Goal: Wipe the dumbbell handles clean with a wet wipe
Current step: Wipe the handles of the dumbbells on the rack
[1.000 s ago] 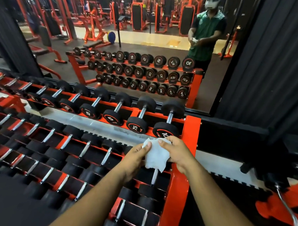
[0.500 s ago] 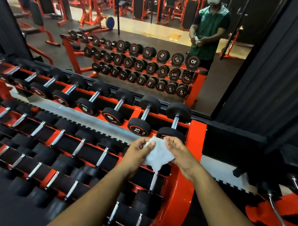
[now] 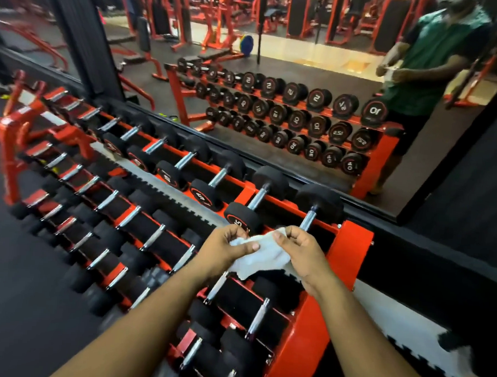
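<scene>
A white wet wipe (image 3: 263, 256) hangs crumpled between my two hands, above the right end of the dumbbell rack. My left hand (image 3: 227, 248) pinches its left edge and my right hand (image 3: 298, 251) pinches its right edge. Just beyond my fingers, on the top tier, lies the rightmost dumbbell (image 3: 319, 201) with its chrome handle (image 3: 308, 221). A second dumbbell (image 3: 256, 201) lies to its left. Neither hand touches a dumbbell. The near head of the rightmost dumbbell is hidden behind the wipe.
The red three-tier rack (image 3: 353, 250) carries several black dumbbells with chrome handles and runs away to the left. A wall mirror (image 3: 275, 61) behind it reflects the rack, gym machines and a person in a green shirt. Black floor mat lies at left.
The view has swung left and tilted. Both hands have stayed together on the wipe, which now looks more bunched and twisted between them.
</scene>
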